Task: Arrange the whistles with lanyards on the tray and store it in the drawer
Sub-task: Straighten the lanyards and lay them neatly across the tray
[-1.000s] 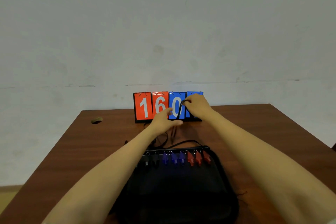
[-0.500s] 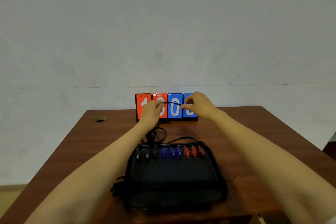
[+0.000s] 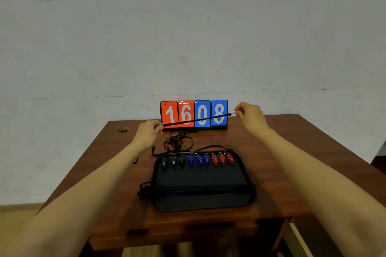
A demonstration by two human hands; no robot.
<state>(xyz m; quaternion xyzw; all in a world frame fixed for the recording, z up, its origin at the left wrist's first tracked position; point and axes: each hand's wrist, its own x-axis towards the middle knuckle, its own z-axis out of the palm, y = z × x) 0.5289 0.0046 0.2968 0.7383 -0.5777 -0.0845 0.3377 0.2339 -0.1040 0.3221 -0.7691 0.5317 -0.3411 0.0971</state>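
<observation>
Head view shows a person stretching a black lanyard taut between two hands above the far part of the counter, in front of a flip scoreboard reading 1608. The left hand has its fingers pinched shut on the lower end of the cord; the right hand has its fingers pinched shut on the upper end, where a small fitting seems to sit, too small to make out. The cord's long axis runs left to right, tilted up toward the right hand, so it lies directly between the two grips and neither hand is nearer. Nearer the person lies the black tray, long side across the counter, with a row of whistles along its far edge: black at left, blue in the middle, red at right, their bodies pointing toward the person. A loose tangle of cords rests on the counter just beyond the tray, below the left hand. The stretched lanyard probably has to come down and toward the person to lie across the tray, roughly parallel to its long side.
</observation>
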